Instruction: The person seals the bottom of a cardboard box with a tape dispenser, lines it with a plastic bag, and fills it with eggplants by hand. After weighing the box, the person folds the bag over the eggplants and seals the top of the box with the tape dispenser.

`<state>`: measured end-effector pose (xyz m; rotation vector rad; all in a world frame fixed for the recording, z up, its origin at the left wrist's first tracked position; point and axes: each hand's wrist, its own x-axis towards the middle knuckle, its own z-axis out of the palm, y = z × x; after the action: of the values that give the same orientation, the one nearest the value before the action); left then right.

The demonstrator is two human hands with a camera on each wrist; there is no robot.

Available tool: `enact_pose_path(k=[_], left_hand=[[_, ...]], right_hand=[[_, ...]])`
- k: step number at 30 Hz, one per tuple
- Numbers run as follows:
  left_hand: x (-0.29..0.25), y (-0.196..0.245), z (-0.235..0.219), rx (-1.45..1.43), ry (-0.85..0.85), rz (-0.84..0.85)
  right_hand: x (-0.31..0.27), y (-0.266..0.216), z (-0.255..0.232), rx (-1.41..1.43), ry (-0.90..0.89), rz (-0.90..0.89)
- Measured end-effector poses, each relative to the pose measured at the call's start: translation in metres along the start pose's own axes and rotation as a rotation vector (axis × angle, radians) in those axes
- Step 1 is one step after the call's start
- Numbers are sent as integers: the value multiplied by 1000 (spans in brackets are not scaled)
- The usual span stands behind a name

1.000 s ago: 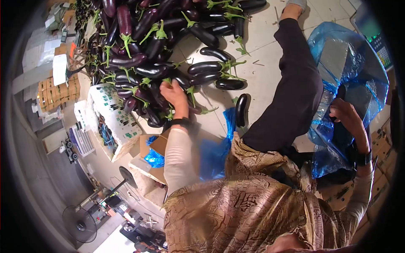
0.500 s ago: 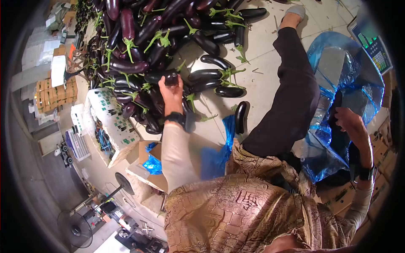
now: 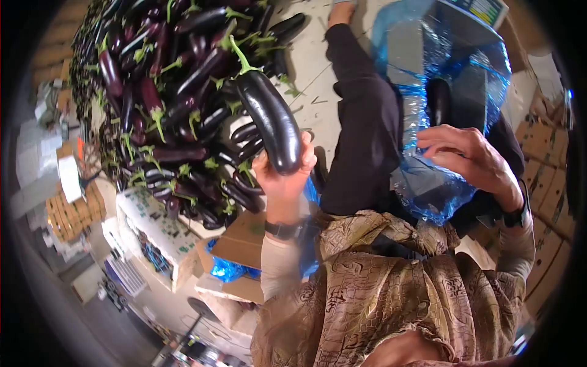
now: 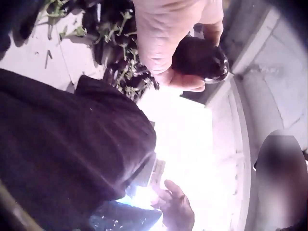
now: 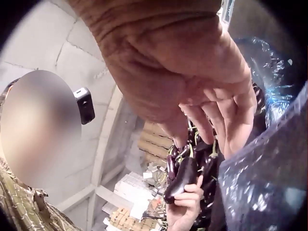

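My left hand grips a glossy dark eggplant by its rounded lower end, and the green stem points up and away. The left wrist view shows the thumb and fingers curled around that eggplant. Over the near edge of a box lined with blue plastic, my right hand hovers with loosely bent fingers and holds nothing. In the right wrist view its palm faces the camera. One dark eggplant lies inside the lined box.
A large heap of eggplants covers the floor at left. My leg stretches between heap and lined box. A cardboard box and a white foam box stand at lower left. A scale sits beyond the lined box.
The left hand took an eggplant from the heap and lifted it toward my body. The right hand let go of the dark eggplant in the lined box and drew back. The head view shifted.
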<state>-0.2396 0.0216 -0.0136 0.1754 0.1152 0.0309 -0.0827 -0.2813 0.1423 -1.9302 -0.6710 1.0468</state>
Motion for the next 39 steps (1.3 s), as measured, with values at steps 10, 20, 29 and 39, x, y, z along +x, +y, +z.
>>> enact_pose_path(k=[10, 20, 29, 39], left_hand=[[46, -102, 148, 1150, 116, 105], [60, -125, 138, 1117, 27, 110], [87, -134, 147, 596, -112, -326], [97, -149, 149, 870, -69, -66]], right_hand=[[9, 6, 41, 333, 380, -276], [-19, 54, 26, 1397, 90, -207], [-28, 56, 29, 1485, 10, -312], [-47, 44, 3, 989, 312, -149]])
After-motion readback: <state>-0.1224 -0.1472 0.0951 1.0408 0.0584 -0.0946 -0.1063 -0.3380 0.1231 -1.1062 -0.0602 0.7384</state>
